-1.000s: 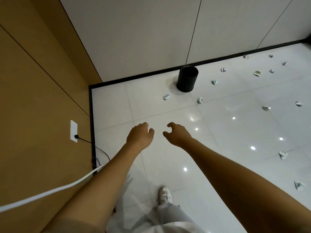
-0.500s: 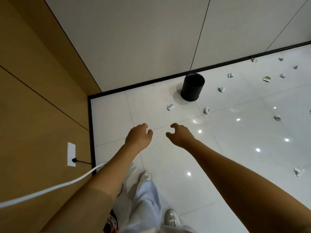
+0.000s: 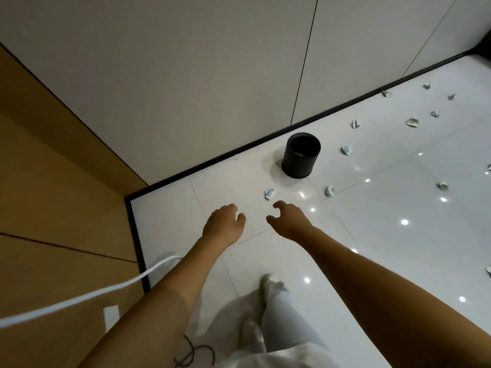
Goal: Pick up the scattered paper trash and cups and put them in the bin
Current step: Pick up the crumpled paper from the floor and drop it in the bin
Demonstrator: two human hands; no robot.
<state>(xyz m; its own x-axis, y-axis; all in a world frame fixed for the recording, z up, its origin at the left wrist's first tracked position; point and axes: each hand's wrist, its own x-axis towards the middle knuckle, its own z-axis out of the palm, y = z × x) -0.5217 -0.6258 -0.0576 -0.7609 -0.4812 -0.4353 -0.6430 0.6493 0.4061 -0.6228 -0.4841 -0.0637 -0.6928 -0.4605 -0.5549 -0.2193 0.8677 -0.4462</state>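
Nearest the camera, a pale trouser leg and a light shoe stand on the glossy white tile floor. A white cable crosses the lower left in front of the wood-panelled wall, which carries a white outlet plate and meets the floor along a black skirting strip.

Both bare arms reach forward over the floor. The left hand hangs with loosely curled fingers and holds nothing. The right hand is just beside it, fingers and thumb relaxed in a loose curve, also empty. A narrow gap of bare tile separates the two.

Just beyond the fingertips lies one crumpled paper scrap, with a second scrap to its right. Between and behind them, the black bin stands upright and open-topped, near the white back wall but apart from its dark baseboard.

Right of the bin, the floor opens wide, dotted with ceiling-light reflections. About eleven scraps show in all, counting the two partly cut off at the right edge. The farthest ones lie close to the baseboard. Whether any are cups is too small to tell.
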